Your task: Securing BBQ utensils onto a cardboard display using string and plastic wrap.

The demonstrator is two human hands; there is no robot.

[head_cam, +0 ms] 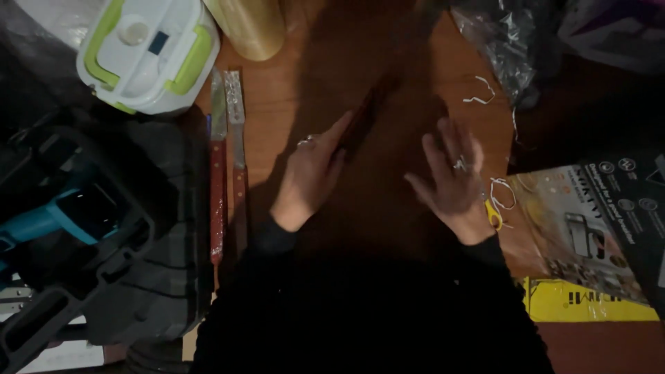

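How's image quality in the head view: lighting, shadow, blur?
Head view: dim overall; a broad dark shadow falls over the brown wooden table centre and swallows the long dark reddish object at the left hand; right hand looks motion-blurred; white-and-green plastic lunch box is brightest, slightly washed out.

Wooden table (291,118) bearing knives (228,173), lunchbox (149,52)

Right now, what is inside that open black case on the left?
Inside the black case lies a blue power tool in a moulded recess. Its front end is out of view, and the lower compartments are too dark to read.
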